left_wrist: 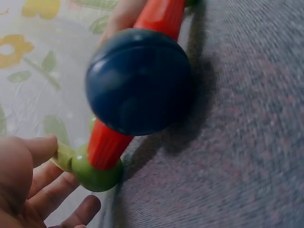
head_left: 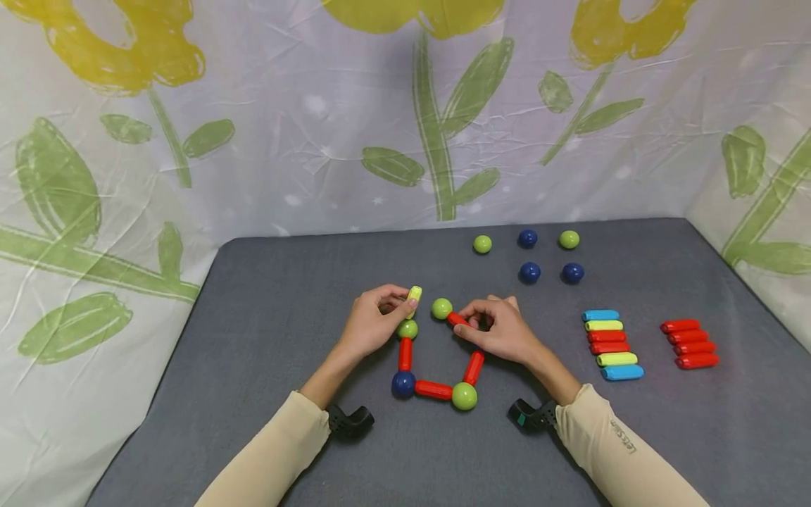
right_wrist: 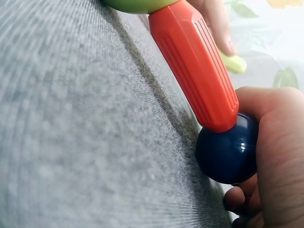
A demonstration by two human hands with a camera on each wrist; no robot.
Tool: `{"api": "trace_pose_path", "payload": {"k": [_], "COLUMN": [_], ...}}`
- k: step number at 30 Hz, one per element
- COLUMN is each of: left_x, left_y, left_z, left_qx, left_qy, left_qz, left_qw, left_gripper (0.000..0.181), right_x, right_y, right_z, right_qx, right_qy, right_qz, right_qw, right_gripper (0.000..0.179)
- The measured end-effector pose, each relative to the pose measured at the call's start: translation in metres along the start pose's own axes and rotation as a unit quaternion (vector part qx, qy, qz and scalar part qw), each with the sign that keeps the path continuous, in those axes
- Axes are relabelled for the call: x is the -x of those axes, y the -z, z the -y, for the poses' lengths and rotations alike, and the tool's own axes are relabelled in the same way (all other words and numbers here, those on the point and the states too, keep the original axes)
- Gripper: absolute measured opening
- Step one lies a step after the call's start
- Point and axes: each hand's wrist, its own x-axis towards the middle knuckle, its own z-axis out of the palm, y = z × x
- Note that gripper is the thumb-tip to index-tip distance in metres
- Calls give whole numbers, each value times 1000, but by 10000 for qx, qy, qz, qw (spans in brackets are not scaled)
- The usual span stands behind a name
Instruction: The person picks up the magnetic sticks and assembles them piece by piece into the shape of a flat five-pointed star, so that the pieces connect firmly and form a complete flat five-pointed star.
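Observation:
In the head view, my left hand (head_left: pixel 374 320) pinches a yellow-green rod (head_left: pixel 415 294), its lower end at a green ball (head_left: pixel 408 329). From that ball a red rod (head_left: pixel 405 354) leads to a blue ball (head_left: pixel 403 384). Another red rod (head_left: pixel 434 390) joins it to a green ball (head_left: pixel 464 396), where a third red rod (head_left: pixel 474 367) slants toward my right hand (head_left: pixel 500 331). The right fingers grip a red rod (head_left: pixel 457 320) tipped with a green ball (head_left: pixel 441 308). A blue ball (right_wrist: pixel 227 153), beside the right thumb in the right wrist view, is hidden from above.
Loose green balls (head_left: pixel 483 244) and blue balls (head_left: pixel 529 272) lie at the back right of the grey table (head_left: pixel 285 282). A column of blue, yellow and red rods (head_left: pixel 608 336) sits to the right, with more red rods (head_left: pixel 690 337) beyond. A flowered cloth (head_left: pixel 304 141) hangs behind.

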Motion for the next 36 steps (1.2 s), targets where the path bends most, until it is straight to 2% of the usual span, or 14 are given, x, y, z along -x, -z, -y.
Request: {"api": "trace_pose_path", "payload": {"k": [5, 14, 22, 25, 28, 33, 36], "left_x": [-1, 2, 5, 5, 5, 6, 6], "left_y": [-6, -7, -11, -9, -3, 12, 16], "left_z": [2, -1, -2, -2, -2, -2, 0], "left_qx": [-182, -714, -1107, -1197, -1409, -1981, -2125], "left_qy": [-3, -126, -288, -317, -312, -412, -566], "left_qz": [95, 705, 813, 951, 1276, 1996, 2109], "left_qw": [9998, 9949, 9901, 9877, 9813, 9588, 9524], "left_gripper": [25, 21, 15, 18, 25, 38, 34], "right_x": [0, 0, 0, 0, 0, 0, 1], "right_y": [0, 0, -2, -2, -2, -1, -1], "right_z": [1, -2, -4, -4, -3, -1, -1], "right_qx": [-31, 15, 22, 36, 26, 23, 30], "right_qy": [9, 81, 162, 164, 142, 191, 237], "right_qz": [16, -42, -80, -47, -35, -60, -71], "right_qw": [10000, 10000, 9998, 9998, 9999, 9998, 9997], "right_gripper": [9, 8, 9, 9, 9, 11, 13]}}
